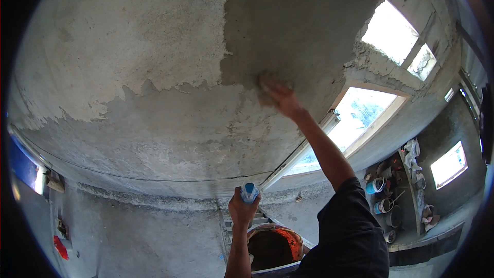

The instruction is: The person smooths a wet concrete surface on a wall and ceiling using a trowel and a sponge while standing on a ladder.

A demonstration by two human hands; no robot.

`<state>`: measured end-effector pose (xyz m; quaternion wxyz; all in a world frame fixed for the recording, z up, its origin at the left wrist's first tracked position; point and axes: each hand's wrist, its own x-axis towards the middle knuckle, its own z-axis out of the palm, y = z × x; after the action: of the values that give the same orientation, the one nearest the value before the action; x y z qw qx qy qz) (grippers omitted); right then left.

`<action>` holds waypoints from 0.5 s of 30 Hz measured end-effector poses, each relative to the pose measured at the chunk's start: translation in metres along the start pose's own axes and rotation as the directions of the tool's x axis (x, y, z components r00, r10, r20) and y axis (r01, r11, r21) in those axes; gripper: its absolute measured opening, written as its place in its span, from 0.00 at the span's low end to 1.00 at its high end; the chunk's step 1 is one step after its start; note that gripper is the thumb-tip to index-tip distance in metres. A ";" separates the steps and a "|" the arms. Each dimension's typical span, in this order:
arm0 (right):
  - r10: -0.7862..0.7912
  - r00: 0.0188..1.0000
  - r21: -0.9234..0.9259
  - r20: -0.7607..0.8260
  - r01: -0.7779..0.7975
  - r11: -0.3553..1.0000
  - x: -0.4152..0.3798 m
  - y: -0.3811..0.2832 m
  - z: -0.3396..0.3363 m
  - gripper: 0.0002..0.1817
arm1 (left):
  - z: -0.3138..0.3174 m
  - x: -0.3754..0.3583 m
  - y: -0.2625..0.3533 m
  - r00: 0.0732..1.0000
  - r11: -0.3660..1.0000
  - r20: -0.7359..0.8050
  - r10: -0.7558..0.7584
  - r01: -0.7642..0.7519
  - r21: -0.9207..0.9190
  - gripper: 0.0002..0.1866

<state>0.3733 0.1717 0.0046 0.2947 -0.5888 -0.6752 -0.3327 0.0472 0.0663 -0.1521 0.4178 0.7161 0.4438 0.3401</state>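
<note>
My right hand [282, 98] is pressed up to the darker, damp-looking plaster [293, 25] on the wall, smeared by motion. A brownish pad-like thing [266, 98] shows at its fingers, too blurred for me to tell what it is. Lower down, my left hand [242, 208] is wrapped round a blue-and-white plastic bottle [249, 192], held upright away from the wall. Just below and right of that hand stands an orange-rimmed bucket [294, 242] with a dark inside. Paler, rougher plaster [139, 25] borders the damp patch at a ragged edge.
A ladder [226, 224] stands beside the bucket. Right of my arm is a framed window opening [365, 113], with a pale pole [288, 162] leaning below it. Several buckets [383, 206] sit on the floor at far right. A red object [60, 247] lies at far left.
</note>
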 end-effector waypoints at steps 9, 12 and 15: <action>0.173 0.742 0.103 -0.647 -0.139 0.985 0.070 0.019 -0.040 0.29 | -0.001 0.000 0.000 1.000 1.000 0.005 0.003 -0.003 0.003 0.24; -0.002 0.966 -0.021 -0.257 -0.003 1.000 0.047 0.007 0.010 0.30 | -0.001 0.001 0.003 1.000 0.999 -0.019 0.009 -0.008 0.039 0.22; -0.141 0.989 0.043 -0.035 0.143 0.989 0.021 -0.032 0.004 0.30 | -0.002 0.000 0.002 1.000 1.000 -0.022 0.015 -0.014 0.019 0.22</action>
<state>0.3386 0.1844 0.0158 0.2942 -0.5271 -0.7179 -0.3468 0.0459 0.0663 -0.1490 0.4037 0.7195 0.4462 0.3467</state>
